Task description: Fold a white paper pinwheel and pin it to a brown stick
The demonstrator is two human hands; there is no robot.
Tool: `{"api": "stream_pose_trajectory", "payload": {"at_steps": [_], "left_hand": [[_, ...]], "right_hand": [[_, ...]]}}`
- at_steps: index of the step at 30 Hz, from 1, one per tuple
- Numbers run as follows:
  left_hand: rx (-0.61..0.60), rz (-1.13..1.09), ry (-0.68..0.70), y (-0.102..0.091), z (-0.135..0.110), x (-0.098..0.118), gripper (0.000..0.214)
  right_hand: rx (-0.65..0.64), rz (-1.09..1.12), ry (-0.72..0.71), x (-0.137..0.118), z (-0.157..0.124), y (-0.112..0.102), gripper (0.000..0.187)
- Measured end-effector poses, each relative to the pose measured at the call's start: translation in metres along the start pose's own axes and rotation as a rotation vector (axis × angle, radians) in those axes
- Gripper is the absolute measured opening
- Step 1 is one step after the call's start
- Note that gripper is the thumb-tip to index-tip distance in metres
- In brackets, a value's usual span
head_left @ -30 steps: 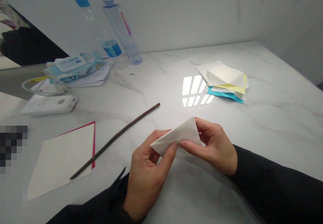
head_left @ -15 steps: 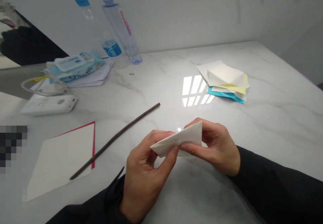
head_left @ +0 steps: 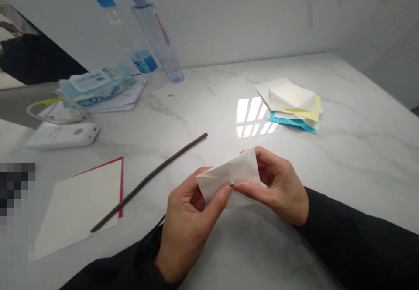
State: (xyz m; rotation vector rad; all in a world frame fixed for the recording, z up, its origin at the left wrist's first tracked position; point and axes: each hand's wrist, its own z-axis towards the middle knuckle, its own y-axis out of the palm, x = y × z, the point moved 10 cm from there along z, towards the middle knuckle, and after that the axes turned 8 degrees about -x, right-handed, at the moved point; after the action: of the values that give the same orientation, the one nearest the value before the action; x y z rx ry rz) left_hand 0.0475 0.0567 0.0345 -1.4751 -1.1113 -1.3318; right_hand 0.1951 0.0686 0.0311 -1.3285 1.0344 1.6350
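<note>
A folded white paper point(head_left: 229, 174) is pinched between both hands above the marble table, its layers spread slightly apart. My left hand point(head_left: 191, 224) grips its left corner with the thumb on the front face. My right hand point(head_left: 276, 185) holds the right side, with the thumb tip meeting the left thumb near the lower edge. The fingers behind the paper are partly hidden. A thin dark brown stick point(head_left: 147, 181) lies to the left of my left hand, across a white sheet with a pink edge point(head_left: 80, 209).
Folded papers in white, yellow and blue point(head_left: 291, 104) lie in a stack at the right. At the back left are two plastic bottles point(head_left: 153, 30), a wipes pack point(head_left: 96, 87) on papers, and a white power bank point(head_left: 62, 135). Black sleeves cover both forearms.
The folded paper has opened from a narrow flattened shape into a wider triangle, with its top edge rising. My hands have shifted slightly apart around it.
</note>
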Motion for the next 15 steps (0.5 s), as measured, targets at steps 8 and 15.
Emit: {"api": "stream_pose_trajectory", "payload": {"at_steps": [8, 15], "left_hand": [[0.019, -0.022, -0.11, -0.003, 0.002, -0.01, 0.018], [0.002, 0.037, -0.087, -0.003, 0.002, -0.006, 0.016]], "right_hand": [[0.251, -0.542, -0.313, -0.039, -0.015, -0.013, 0.059], [0.125, -0.861, -0.406, -0.054, -0.01, 0.003, 0.007]]}}
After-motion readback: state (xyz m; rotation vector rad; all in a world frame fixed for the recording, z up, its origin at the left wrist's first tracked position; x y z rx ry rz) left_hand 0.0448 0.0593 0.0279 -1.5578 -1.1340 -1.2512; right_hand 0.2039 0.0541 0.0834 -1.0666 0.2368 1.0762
